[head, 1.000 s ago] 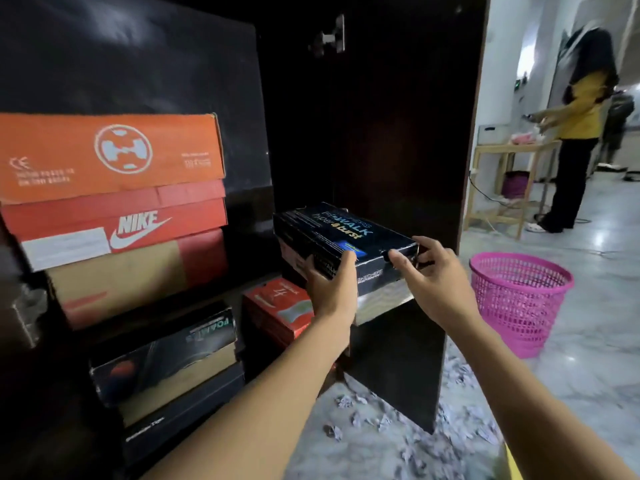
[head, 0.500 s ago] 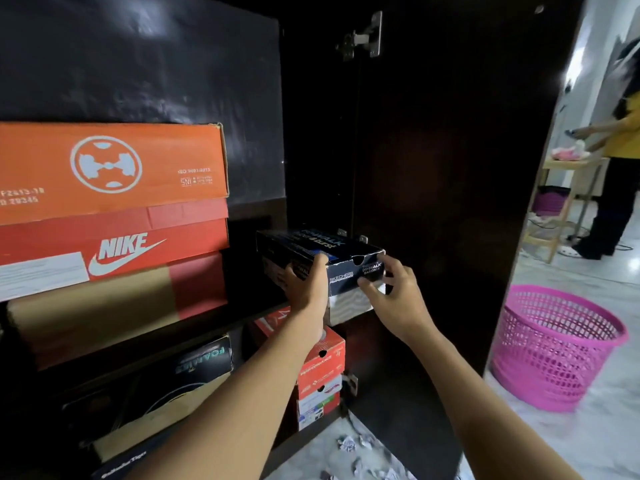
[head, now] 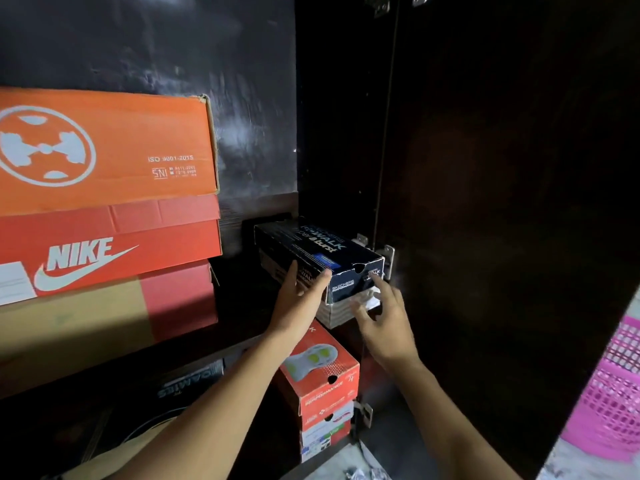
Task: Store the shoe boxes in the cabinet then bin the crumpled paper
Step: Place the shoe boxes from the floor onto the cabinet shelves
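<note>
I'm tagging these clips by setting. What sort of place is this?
Probably a home storage spot: a dark wooden cabinet stacked with shoe boxes such as the Nike box, with a pink plastic basket standing on the floor beside it.

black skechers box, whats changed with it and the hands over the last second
The black Skechers box went from held out in front of the cabinet to deeper in on the shelf, right of the Nike box. The right hand has opened and come off its end; the left hand still presses its side. The stacked boxes on the left and the pink basket stayed put.
</note>
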{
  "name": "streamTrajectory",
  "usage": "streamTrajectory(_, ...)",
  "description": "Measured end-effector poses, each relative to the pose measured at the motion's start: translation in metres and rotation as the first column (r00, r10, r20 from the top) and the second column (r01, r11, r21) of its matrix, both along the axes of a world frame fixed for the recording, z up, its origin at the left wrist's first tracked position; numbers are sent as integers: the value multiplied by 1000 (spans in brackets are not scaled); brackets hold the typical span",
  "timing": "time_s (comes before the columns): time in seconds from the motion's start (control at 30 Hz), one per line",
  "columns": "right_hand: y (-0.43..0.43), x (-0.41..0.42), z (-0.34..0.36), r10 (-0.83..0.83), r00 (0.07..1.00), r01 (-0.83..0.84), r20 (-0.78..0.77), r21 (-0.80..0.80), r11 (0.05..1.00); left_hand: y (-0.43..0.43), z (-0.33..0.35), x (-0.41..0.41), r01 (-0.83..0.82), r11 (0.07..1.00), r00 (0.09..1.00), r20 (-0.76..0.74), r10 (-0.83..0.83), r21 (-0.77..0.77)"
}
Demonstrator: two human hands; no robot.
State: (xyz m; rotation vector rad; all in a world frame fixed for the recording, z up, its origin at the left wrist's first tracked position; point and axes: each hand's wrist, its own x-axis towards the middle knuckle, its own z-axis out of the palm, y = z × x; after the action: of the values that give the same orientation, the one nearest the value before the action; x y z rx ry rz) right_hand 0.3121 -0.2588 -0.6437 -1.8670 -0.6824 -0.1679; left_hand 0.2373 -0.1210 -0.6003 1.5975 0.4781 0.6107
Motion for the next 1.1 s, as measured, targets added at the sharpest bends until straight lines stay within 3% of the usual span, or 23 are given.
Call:
streamTrajectory(0.17,29,-5,-15,-80,994,77,74,50,996,5,-18,-6,-25,987,999,38,19,158)
streamTrajectory(0.5,63,14,5,92,995,-95,-31,-122,988,42,-8,20,-72,992,995,-65,79,102)
streamTrajectory(0.6,53,15,8,63,998,-65,-18,-187,980,40,-8,21,-69,996,995,-64,73,64)
streamTrajectory(0.83,11,-11,15,-23,999,19,-22,-157,987,8,4,-1,-71,989,997,-23,68,-130)
streamTrajectory(1.1,-75,-83,3,-162,986,152,-44,-171,973,-71,-3,-70,39,998,997,-69,-42,-54)
